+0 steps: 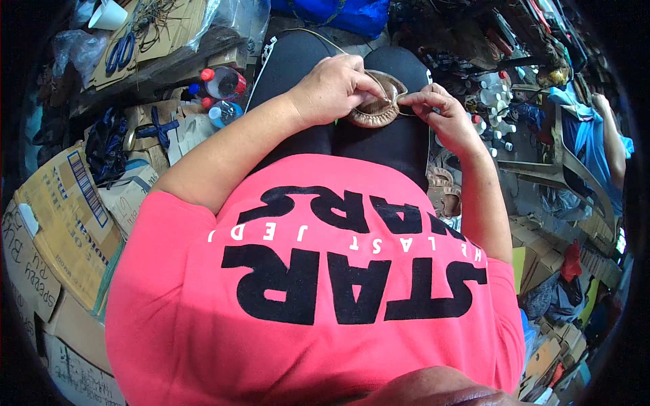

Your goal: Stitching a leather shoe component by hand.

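A brown leather moccasin upper (376, 122) with a gathered, pleated toe edge rests over my dark-trousered thighs. My left hand (336, 91) is closed on it from the left, its fingertips pressed down at the inner part of the piece. From the right comes my right hand (443, 116), thumb and forefinger pinched together at the edge of the upper. What sits between those fingertips is too small to make out. A thin pale cord (318, 35) curves over my left knee toward my left hand.
Scissors (120, 54) lie on a cardboard-topped bench at upper left, with bottles (223, 84) beside it. Cardboard boxes (74, 216) pile up at left. More brown leather pieces (443, 193) lie right of my thigh. Several small bottles (494, 101) and another person's arm (611, 142) are at right.
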Demonstrator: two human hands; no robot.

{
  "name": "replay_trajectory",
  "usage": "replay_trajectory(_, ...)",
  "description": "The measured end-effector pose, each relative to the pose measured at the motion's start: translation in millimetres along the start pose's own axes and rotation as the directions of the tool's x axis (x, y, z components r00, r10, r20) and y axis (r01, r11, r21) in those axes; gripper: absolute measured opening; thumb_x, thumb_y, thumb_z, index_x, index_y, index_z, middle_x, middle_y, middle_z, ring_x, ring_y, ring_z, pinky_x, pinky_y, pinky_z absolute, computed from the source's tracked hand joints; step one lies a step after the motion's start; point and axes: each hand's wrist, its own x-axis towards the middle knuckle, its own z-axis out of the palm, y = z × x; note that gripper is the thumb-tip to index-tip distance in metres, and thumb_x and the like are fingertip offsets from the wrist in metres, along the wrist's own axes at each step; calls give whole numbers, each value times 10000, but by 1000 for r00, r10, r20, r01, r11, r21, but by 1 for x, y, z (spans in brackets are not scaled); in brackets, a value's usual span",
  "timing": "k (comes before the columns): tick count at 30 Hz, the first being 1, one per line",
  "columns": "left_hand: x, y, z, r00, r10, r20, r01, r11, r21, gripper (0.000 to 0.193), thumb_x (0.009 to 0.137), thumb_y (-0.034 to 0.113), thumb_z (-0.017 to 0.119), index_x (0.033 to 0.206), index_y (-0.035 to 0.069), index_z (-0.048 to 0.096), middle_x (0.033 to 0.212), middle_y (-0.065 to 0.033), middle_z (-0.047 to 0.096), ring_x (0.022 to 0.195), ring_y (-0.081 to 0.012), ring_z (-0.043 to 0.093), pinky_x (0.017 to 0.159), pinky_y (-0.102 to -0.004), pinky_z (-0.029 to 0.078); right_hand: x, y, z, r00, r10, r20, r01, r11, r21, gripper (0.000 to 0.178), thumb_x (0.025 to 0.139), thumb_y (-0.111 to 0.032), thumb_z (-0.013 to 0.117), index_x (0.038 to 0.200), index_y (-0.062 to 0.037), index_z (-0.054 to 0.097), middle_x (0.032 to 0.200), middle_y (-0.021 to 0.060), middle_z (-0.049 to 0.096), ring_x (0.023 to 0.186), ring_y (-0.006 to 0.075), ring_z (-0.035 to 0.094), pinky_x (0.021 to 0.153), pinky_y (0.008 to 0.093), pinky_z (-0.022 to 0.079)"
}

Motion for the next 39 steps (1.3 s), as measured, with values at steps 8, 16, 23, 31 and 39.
replay_trajectory(8, 23, -14, 3, 976, -36, 213, 77, 979, -188, 186, 733, 70, 681, 886, 162, 731, 728, -67, 524, 716, -219, 528, 653, -320, 436, 7, 4, -6, 997, 33, 72, -39, 995, 88, 337, 789, 82, 558, 1025, -109, 706, 802, -9, 498, 785, 103, 467, 766, 215, 406)
replay_trajectory(16, -1, -8, 1, 994, -12, 109, 21, 996, -83, 207, 703, 55, 703, 891, 138, 720, 772, -69, 612, 765, -238, 580, 700, -329, 461, -10, 7, 4, 999, -10, -37, 12, 999, 39, 306, 792, 29, 631, 1056, -112, 698, 730, -28, 492, 748, 88, 468, 740, 200, 407)
replay_trajectory(23, 1, -4, 10, 999, -29, 17, 30, 998, -64, 112, 690, 51, 695, 798, 82, 691, 742, -74, 627, 729, -238, 599, 677, -331, 473, -10, 10, 9, 998, 19, -65, -14, 997, 80, 246, 808, -7, 638, 1037, -75, 695, 859, -1, 588, 868, 93, 522, 808, 222, 406)
replay_trajectory(31, 7, 6, 21, 901, -386, 198, 434, 801, -412, 109, 751, 1, 653, 858, 17, 638, 728, -41, 620, 680, -80, 584, 630, -235, 474, -6, 6, 16, 990, 113, -82, -88, 962, 260, 222, 826, -29, 644, 1046, -45, 671, 972, 12, 632, 923, 94, 557, 843, 236, 431)
replay_trajectory(39, 24, 21, 8, 944, -229, 237, 273, 947, -171, 141, 689, 92, 704, 824, 75, 664, 801, -110, 672, 726, -260, 657, 663, -348, 513, 0, -15, 19, 985, 109, -133, -99, 992, 77, 103, 800, -54, 683, 892, -15, 660, 856, 10, 628, 788, 73, 540, 726, 226, 437)
